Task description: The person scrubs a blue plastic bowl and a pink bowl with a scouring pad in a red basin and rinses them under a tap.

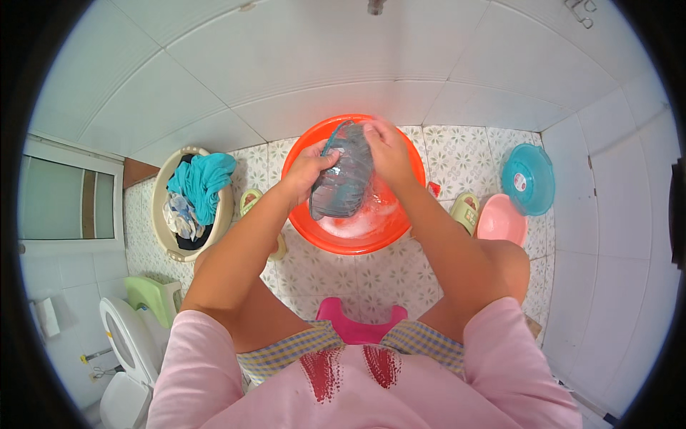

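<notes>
A glossy, slate-grey piece (346,180), oblong and crossed by wet-looking ripples, with a curved, see-through teal edge, is held tilted over the orange basin (357,249), above white suds (357,227). Fingers of the left hand (307,171) pinch its left edge, thumb on the face; those of the right hand (386,149), slightly blurred, grip its upper right. Left of the basin, a cream tub (158,214) holds teal cloth (204,182).
</notes>
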### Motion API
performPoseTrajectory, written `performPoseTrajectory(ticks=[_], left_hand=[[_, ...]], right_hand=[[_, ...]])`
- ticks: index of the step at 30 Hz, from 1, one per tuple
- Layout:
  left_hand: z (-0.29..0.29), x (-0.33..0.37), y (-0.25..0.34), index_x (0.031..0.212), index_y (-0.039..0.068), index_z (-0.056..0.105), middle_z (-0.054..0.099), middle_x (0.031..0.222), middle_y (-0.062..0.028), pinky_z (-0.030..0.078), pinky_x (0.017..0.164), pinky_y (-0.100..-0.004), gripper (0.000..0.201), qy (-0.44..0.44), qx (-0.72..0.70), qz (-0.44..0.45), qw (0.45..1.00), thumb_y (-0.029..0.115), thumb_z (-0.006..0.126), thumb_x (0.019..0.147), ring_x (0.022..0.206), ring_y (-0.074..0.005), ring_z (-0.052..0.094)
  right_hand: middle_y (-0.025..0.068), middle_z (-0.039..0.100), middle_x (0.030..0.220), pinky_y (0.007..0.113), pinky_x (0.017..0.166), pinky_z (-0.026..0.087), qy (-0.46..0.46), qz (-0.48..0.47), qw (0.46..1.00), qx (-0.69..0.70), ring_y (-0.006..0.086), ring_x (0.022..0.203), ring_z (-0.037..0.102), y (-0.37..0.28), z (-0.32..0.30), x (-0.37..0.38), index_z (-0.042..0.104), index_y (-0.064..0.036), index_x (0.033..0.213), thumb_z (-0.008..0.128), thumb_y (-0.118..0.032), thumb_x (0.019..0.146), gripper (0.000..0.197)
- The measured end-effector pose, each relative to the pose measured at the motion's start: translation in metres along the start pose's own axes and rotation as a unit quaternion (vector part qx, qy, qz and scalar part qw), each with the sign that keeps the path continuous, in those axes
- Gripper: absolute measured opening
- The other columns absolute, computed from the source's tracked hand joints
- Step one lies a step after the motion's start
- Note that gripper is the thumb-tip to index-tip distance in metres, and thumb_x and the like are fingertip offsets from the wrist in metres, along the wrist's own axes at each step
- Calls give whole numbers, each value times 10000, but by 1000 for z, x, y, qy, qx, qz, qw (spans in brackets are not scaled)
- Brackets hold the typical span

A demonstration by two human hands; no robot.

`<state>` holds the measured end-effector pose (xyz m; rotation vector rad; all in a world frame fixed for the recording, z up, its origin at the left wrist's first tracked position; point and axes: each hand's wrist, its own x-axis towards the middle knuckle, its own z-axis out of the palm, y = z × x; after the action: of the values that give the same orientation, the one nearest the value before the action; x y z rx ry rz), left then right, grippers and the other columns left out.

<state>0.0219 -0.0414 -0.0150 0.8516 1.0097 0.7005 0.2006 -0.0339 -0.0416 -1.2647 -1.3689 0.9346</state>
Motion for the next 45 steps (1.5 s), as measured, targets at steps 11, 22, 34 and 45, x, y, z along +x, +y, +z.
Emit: performPoseTrajectory(ticks=[11, 22, 34, 45], left_hand=[[35, -29, 30, 1062, 9, 613, 632, 917, -51, 480, 732, -288, 428, 116, 60, 61, 990, 408, 500, 960, 790, -125, 583], [29, -27, 24, 943, 20, 627, 553, 757, -4, 389, 589, -267, 564, 168, 116, 135, 970, 513, 358, 991, 654, -90, 460], [19, -33, 25, 851, 14, 613, 508, 670, 22, 386, 583, -255, 476, 157, 139, 176, 962, 411, 401, 1008, 633, -75, 444], [28, -38, 33, 785, 31, 602, 455, 612, 43, 325, 492, -243, 449, 185, 149, 161, 958, 384, 433, 1003, 552, -47, 391]], right_hand=[[230, 472, 1284, 464, 1045, 347, -1, -199, 929, -311, 394, 1251, 406, -65, -3, -24, 470, 17, 1248, 617, -175, 851, 465], [186, 557, 1190, 469, 976, 402, -64, -88, 985, -131, 382, 1143, 505, -71, 2, 4, 569, -51, 1119, 640, -173, 826, 325], [172, 562, 1193, 459, 986, 409, -92, 148, 985, 15, 353, 1159, 503, -94, -8, 18, 573, -51, 1159, 613, -178, 847, 339], [188, 555, 1216, 431, 953, 433, -28, -97, 982, -160, 365, 1148, 516, -78, -8, 11, 539, -17, 1154, 616, -156, 837, 355]])
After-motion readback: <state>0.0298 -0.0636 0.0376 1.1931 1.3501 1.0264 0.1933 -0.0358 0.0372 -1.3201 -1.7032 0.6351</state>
